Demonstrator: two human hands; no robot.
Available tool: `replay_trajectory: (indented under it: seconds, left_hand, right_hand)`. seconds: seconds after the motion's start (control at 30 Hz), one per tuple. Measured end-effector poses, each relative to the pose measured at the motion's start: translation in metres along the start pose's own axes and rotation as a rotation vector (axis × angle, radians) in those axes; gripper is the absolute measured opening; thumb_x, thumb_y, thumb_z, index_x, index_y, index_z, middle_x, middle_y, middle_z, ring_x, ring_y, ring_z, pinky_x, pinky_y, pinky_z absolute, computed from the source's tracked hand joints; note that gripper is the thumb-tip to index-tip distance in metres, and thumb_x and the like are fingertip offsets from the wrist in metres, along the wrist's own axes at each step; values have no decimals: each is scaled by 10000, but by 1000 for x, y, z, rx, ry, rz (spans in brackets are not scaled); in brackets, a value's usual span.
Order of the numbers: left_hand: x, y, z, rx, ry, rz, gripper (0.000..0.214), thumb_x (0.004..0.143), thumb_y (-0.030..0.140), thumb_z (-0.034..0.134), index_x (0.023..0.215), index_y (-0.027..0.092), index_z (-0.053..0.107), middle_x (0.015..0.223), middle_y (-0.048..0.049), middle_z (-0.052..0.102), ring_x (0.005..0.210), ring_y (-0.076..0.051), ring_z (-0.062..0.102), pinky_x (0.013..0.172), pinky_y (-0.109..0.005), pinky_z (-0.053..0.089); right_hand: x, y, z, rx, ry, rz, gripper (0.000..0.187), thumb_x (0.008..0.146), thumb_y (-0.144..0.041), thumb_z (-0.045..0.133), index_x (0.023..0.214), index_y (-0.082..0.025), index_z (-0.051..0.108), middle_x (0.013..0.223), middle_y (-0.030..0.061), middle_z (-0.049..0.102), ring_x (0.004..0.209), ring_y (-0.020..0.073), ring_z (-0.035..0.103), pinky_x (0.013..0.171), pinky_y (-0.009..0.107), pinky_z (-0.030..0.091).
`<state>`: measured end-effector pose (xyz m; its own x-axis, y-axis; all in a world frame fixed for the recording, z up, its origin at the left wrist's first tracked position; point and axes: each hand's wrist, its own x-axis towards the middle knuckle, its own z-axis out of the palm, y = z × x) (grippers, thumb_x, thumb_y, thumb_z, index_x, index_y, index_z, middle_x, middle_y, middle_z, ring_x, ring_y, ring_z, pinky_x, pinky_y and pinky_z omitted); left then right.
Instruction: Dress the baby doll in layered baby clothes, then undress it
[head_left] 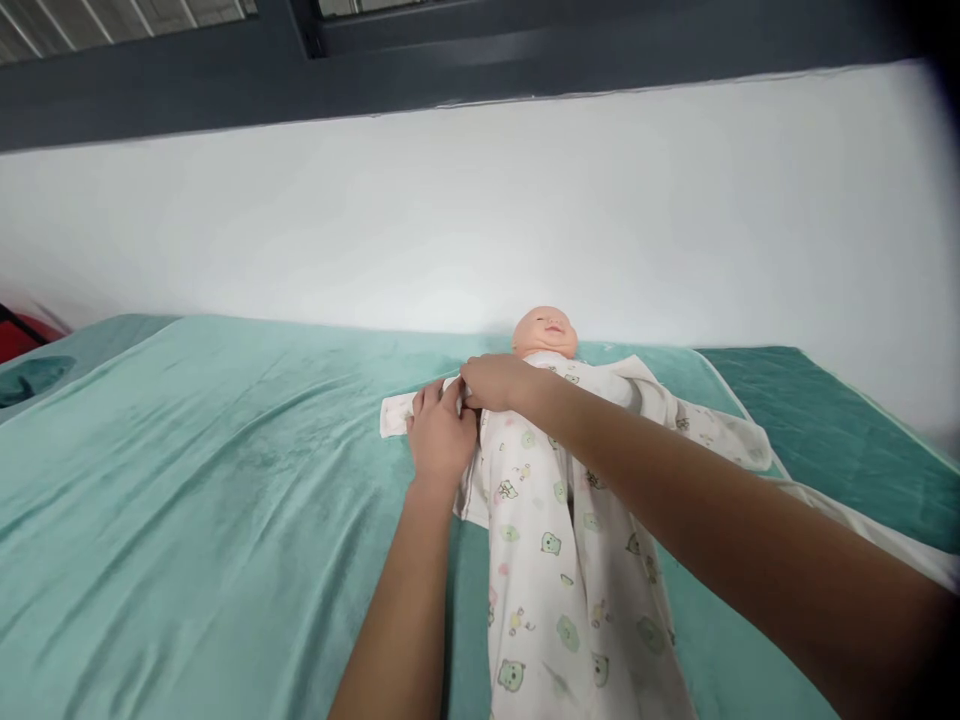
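A baby doll (pixel 546 330) lies on its back, its head toward the wall. White baby clothes (pixel 551 545) with green and yellow animal prints cover its body and extend toward me. At the picture's left, a sleeve (pixel 395 416) sticks out sideways with its cuff flat on the bed. My left hand (pixel 442 432) is on this sleeve, fingers bent over the cloth. Reaching across the doll's chest, my right hand (pixel 491 381) grips the same sleeve near the shoulder, its fingertips partly hidden against my left hand. The other sleeve (pixel 724 434) lies stretched out on the right.
A light green velvety cover (pixel 225 520) with wrinkles spreads over the bed. Darker green quilted fabric (pixel 847 430) shows at the right. Behind the bed stands a white wall (pixel 375 230) below a dark window frame (pixel 480 60). Something red (pixel 22 338) is at the far left edge.
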<state>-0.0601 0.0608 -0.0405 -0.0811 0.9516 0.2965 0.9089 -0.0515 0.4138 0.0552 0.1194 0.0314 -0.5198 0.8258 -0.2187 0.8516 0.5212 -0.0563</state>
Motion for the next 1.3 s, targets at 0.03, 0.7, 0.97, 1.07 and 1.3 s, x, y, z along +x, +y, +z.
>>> replay_trajectory:
  seconds: [0.03, 0.7, 0.97, 1.07, 1.3]
  left_hand:
    - [0, -1, 0, 4, 2, 3, 480, 889, 262, 481, 1357, 338, 558, 1387, -64, 567, 1316, -307, 445, 1026, -511, 442]
    - [4, -22, -10, -52, 121, -183, 390, 906, 241, 460, 1268, 268, 601, 1146, -77, 722, 1079, -271, 640, 904, -387, 475]
    - [4, -29, -9, -99, 139, -176, 400, 846, 121, 444, 1102, 296, 697, 1143, -22, 719, 1050, -238, 650, 813, -315, 477]
    - [3, -31, -9, -103, 142, -144, 460, 828, 106, 450, 1197, 297, 649, 1214, -21, 695, 1064, -236, 645, 806, -314, 480]
    - [0, -17, -10, 41, 171, 54, 503, 820, 99, 491, 1285, 270, 575, 1277, -53, 655, 1213, -270, 552, 1038, -429, 404]
  right_hand:
    - [3, 0, -1, 1, -35, 3, 184, 833, -259, 563, 891, -155, 702, 924, 132, 719, 823, 268, 672, 624, 322, 452]
    - [-39, 40, -14, 55, 98, -88, 263, 816, -323, 610, 1065, -286, 683, 1015, 33, 697, 808, 209, 632, 633, 279, 364]
    - [-72, 63, -24, 16, 213, -78, 288, 861, -334, 548, 1127, -301, 653, 1042, 30, 658, 867, 208, 608, 652, 288, 332]
    - [-76, 65, -25, 46, 266, -54, 276, 864, -344, 554, 1116, -303, 658, 1042, 24, 655, 848, 197, 601, 661, 288, 336]
    - [-51, 42, -9, 88, 205, -81, 209, 854, -305, 556, 1018, -279, 683, 963, 24, 664, 760, 179, 597, 618, 284, 344]
